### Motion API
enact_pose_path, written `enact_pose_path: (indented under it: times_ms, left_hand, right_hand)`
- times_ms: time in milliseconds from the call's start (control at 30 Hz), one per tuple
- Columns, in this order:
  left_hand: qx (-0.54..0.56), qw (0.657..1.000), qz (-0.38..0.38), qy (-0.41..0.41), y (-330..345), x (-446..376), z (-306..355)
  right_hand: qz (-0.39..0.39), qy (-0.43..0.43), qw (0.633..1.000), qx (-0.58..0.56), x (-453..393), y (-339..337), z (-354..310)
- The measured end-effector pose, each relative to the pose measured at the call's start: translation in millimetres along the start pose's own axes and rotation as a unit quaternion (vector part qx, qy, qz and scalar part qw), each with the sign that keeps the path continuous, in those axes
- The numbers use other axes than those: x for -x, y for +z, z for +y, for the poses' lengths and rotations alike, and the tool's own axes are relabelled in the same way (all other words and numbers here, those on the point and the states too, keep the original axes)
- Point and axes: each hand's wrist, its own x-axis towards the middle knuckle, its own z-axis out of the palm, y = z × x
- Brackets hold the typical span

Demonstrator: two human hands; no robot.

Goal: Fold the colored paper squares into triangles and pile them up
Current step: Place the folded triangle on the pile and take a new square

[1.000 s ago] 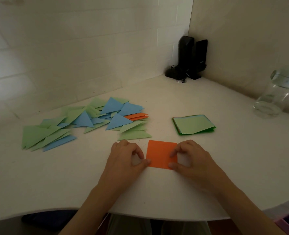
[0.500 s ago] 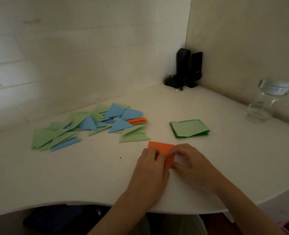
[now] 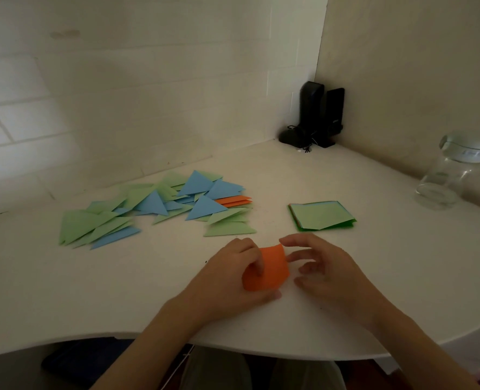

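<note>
Right now the orange sheet (image 3: 269,270) is bent into a curve near the front edge of the white surface (image 3: 120,291), partly lifted off it. The left hand (image 3: 233,280) grips the sheet's left side, its fingers (image 3: 257,263) curled over the top and its thumb under the lower edge. The right hand (image 3: 326,271) is just right of the sheet; its forefinger touches the raised top corner, while its other fingers are loosely spread and hold nothing. Behind the sheet and to the left, a scattered pile (image 3: 160,205) of green, blue and orange triangles lies on the surface. Behind the sheet and to the right sits a stack (image 3: 320,216) of unfolded squares, a green one on top. Far right of the sheet stands a glass jar (image 3: 452,173); two black speakers (image 3: 317,115) stand in the far corner.
</note>
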Motion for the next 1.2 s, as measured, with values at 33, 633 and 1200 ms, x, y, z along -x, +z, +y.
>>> enact_pose_path:
  times_ms: [33, 633, 1200]
  left_hand:
    - [-0.009, 1.0, 0.003, 0.01, -0.1, -0.2, -1.5]
    - [0.029, 0.983, 0.13, -0.126, 2.5, 16.6, -21.5]
    - [-0.114, 0.954, 0.052, -0.271, 1.1, 3.5, 1.6]
  right_hand:
    - [0.009, -0.004, 1.0, -0.007, -0.5, 1.6, -0.1]
    - [0.08, -0.023, 0.97, 0.227, -19.0, 27.3, 7.4]
    - [0.062, 0.133, 0.941, 0.305, -34.3, 34.6, -11.8]
